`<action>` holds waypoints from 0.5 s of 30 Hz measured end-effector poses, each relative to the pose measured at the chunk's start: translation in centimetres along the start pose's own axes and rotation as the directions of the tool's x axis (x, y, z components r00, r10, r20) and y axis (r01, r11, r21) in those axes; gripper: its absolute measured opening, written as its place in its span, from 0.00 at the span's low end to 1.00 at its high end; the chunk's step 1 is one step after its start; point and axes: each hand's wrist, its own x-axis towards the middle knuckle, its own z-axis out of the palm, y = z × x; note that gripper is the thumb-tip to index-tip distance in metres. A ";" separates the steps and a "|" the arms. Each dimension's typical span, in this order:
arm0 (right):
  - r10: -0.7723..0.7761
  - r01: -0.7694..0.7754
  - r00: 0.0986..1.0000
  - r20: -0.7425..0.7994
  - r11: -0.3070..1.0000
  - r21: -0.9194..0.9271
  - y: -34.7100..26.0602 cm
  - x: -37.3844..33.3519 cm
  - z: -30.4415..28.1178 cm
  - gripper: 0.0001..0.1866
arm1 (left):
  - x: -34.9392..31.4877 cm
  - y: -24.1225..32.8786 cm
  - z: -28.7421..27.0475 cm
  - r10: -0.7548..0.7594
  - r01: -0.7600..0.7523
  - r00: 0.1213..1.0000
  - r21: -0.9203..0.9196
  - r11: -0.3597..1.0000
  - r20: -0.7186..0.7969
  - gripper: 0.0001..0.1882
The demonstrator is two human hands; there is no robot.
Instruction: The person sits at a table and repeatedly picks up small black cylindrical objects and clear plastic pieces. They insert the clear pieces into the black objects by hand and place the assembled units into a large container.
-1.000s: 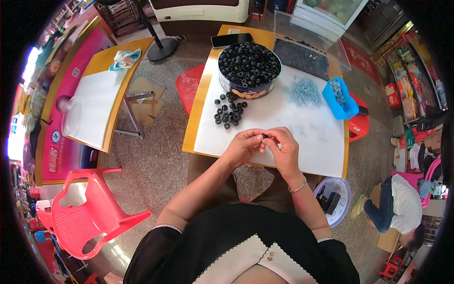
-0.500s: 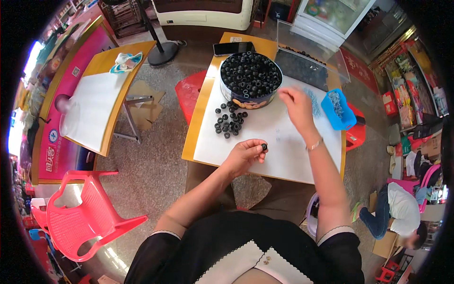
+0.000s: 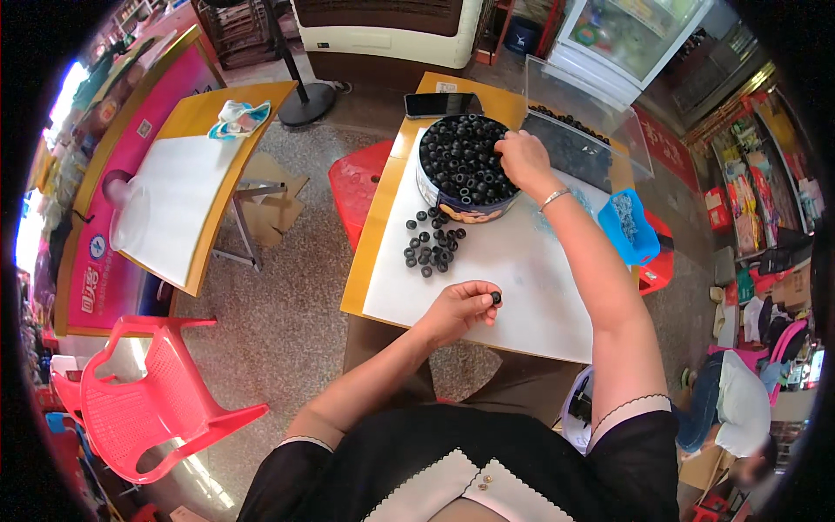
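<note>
My left hand (image 3: 459, 311) is over the near part of the white table sheet, with a small black ring-shaped piece (image 3: 496, 297) pinched between thumb and forefinger. My right hand (image 3: 527, 162) reaches to the right rim of a round tub (image 3: 475, 214) heaped with the same kind of black pieces (image 3: 461, 165). Its fingertips are bent together among the pieces, and whatever they grip is hidden. Loose black pieces (image 3: 428, 252) lie in a cluster just in front of the tub, left of centre.
A blue plastic basket (image 3: 641, 249) holding small pale bits (image 3: 624, 211) sits at the table's right edge. Behind my right hand is a clear lidded box (image 3: 570, 157). A phone (image 3: 441, 104) lies at the back. Red stools (image 3: 352, 187) flank the table; a pink chair (image 3: 161, 391) stands left.
My right hand has moved up and left from above the sheet to the tub's rim. The left hand still holds the black piece. The whole view has shifted slightly.
</note>
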 end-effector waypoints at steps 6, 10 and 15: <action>-0.045 0.042 0.997 0.065 0.998 0.055 0.1 0.4 -1.1 0.08 | 0.0 0.0 0.1 0.006 -0.005 1.000 -0.027 1.000 0.007 0.10; -0.120 0.120 0.993 -0.010 0.979 0.163 0.7 0.4 -0.3 0.06 | 0.1 0.1 0.2 0.009 -0.008 1.000 -0.031 0.999 0.020 0.09; 0.155 -0.129 0.988 -0.013 0.862 0.490 0.9 -0.7 -1.8 0.07 | 0.2 -0.3 -0.1 0.018 -0.018 1.000 -0.010 1.000 0.003 0.11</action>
